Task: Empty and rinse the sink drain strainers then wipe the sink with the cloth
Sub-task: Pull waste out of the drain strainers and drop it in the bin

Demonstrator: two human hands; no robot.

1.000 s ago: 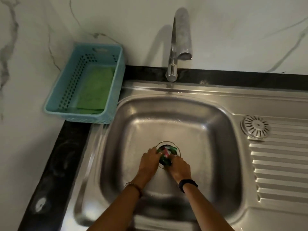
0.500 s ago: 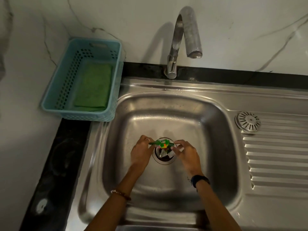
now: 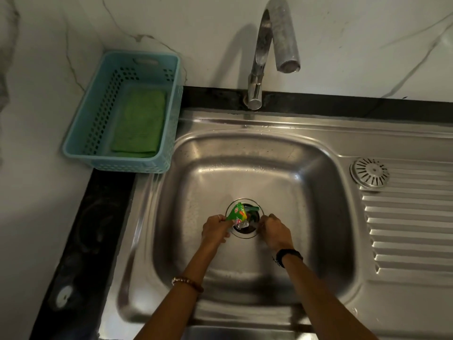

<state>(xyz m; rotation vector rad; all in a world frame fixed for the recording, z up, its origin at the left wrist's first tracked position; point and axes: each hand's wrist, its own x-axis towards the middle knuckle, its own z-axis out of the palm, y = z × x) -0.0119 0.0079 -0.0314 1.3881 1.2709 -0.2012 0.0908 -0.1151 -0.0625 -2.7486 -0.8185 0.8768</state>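
Strainer (image 3: 244, 218) (choked with wrappers) sits in sink (image 3: 318, 192); left hand (image 3: 215, 230) pinches green wrapper (image 3: 236, 213), right hand (image 3: 275, 230) grips strainer rim to steady it.

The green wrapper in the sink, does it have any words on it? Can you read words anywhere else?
Green wrapper, held by the left hand: red and orange printing, too blurred to read.
Black wristband: no text visible.
Basket, faucet, sink: no text.
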